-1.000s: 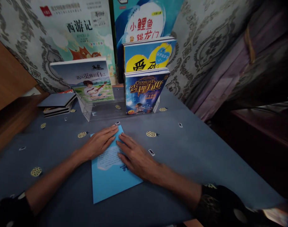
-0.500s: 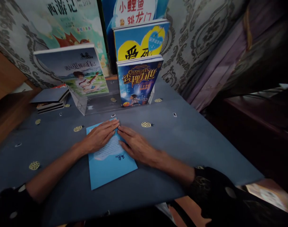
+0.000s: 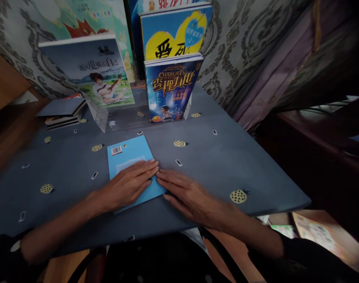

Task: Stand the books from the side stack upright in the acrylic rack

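Note:
A light blue book (image 3: 129, 147) lies flat on the table, its barcode side up and the barcode near the far left corner. Across its lower half rests my left hand (image 3: 132, 184), palm down with the fingers stretched out and hiding part of the printed text. My right hand (image 3: 187, 192) lies along the book's right edge, fingers straight, the tips touching the left hand's fingertips. Neither hand grips anything.
Beyond the book, a clear acrylic stand (image 3: 101, 118) holds a book with a guitar player (image 3: 88, 70). Beside it stand a dark blue book (image 3: 172, 90) and a yellow-and-blue book (image 3: 156, 31). A small book stack (image 3: 63, 114) sits at left on the patterned tablecloth (image 3: 226, 157).
Both hands have slid toward me along the book's right edge, uncovering its barcode and upper part. The camera view has tilted down.

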### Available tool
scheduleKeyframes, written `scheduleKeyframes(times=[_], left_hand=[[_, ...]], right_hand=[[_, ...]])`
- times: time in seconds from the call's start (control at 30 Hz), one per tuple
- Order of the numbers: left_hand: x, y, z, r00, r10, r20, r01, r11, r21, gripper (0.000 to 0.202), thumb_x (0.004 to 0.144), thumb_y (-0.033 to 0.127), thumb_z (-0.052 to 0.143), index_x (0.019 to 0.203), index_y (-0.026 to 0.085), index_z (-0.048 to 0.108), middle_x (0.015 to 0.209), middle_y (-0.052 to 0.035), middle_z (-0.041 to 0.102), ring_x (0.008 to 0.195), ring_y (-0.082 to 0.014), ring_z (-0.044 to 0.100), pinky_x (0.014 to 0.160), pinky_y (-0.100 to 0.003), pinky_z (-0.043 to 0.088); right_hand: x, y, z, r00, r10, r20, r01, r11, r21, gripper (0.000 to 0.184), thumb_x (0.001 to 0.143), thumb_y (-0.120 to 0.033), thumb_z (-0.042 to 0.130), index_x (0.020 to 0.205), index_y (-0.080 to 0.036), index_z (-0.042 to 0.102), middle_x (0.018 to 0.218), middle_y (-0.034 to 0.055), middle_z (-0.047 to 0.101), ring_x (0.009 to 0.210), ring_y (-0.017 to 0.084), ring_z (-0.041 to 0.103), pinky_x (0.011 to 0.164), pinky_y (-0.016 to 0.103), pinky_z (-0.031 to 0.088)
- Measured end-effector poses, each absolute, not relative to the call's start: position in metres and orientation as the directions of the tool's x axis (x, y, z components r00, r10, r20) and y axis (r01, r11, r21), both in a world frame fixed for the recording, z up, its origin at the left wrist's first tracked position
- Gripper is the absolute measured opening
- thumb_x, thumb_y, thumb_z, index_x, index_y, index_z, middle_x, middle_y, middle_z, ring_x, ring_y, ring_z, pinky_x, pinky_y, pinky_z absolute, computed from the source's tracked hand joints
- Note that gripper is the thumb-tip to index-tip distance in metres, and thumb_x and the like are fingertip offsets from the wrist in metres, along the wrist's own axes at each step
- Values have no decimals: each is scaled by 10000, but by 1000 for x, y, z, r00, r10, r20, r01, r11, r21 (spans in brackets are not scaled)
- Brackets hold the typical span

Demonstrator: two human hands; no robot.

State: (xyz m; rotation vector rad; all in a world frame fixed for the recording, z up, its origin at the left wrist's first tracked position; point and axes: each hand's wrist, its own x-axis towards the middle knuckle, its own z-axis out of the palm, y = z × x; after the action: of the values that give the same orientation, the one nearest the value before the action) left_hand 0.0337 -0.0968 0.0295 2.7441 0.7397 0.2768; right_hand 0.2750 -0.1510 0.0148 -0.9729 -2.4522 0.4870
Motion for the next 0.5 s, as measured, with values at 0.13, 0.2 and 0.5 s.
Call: scheduleKeyframes(times=[0.13, 0.2, 0.5], left_hand=[[34, -120, 27, 860, 498, 112, 442, -836, 325, 493, 1040, 223, 372, 1530, 193, 331, 1553, -95, 421, 1450, -201, 368, 1195, -447, 363], [33, -130, 25, 867, 486, 106, 433, -842, 323, 537, 1037, 224, 384, 1559, 209, 257, 1559, -90, 409, 1455, -203, 357, 1194, -448, 367], [12, -160, 18, 862, 486, 143, 457, -868, 197, 656, 1031, 141, 340, 1592, 220, 10, 1556, -76, 414, 1454, -198, 362, 1185, -439, 381]], right_hand=[[279, -171, 18, -648, 698, 305, 520, 698, -492, 413, 991, -208, 480, 1391, -131, 550, 1379, 138, 611, 1359, 243, 498, 1116, 432, 471], [280, -177, 19, -650, 691, 317, 498, 702, -510, 394, 980, -185, 490, 1362, -139, 579, 1329, 129, 646, 1353, 237, 503, 1103, 424, 486], [279, -175, 20, -638, 685, 352, 489, 713, -502, 356, 983, -167, 474, 1309, -176, 615, 1318, 127, 648, 1278, 239, 569, 1046, 447, 533]])
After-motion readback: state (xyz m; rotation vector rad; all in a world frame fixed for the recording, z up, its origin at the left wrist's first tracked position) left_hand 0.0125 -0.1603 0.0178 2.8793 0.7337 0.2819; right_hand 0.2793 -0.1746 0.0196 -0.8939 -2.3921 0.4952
